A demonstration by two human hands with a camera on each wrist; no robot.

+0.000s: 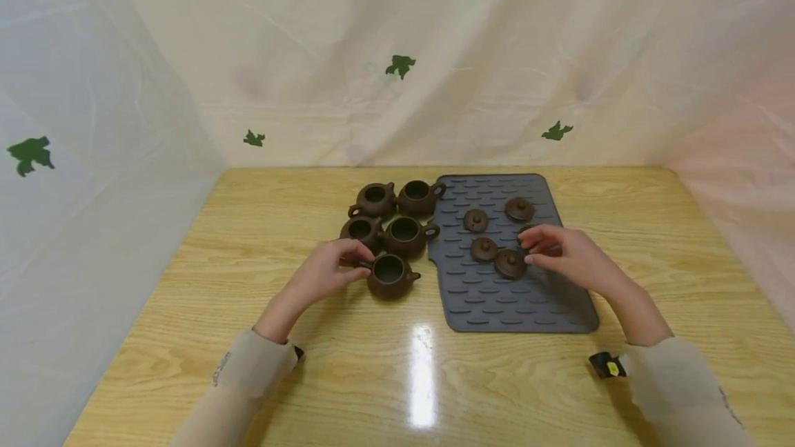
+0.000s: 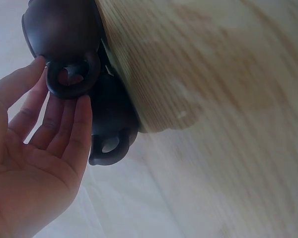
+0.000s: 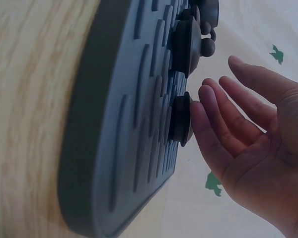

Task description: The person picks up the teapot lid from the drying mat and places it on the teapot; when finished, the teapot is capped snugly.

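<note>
In the head view, my left hand [image 1: 326, 270] holds the handle of the nearest dark brown lidless teapot [image 1: 388, 278]. The left wrist view shows the thumb and fingers about that handle [image 2: 72, 94], and another teapot [image 2: 114, 111] behind it. My right hand [image 1: 562, 254] hovers over the grey mat, fingers loosely bent and the thumb apart from them. In the right wrist view, the fingertips are close to a teapot lid [image 3: 181, 119]; I cannot tell if they touch it. A second lid [image 1: 511, 263] lies near the thumb.
Several more lidless teapots [image 1: 405, 233] stand in a cluster behind the held one. On the ridged grey mat [image 1: 497, 319] lie other lids, including one [image 1: 476, 220] at left and one [image 1: 519, 209] farther back. A pale curtain [image 1: 435, 123] hangs behind the wooden table [image 1: 348, 378].
</note>
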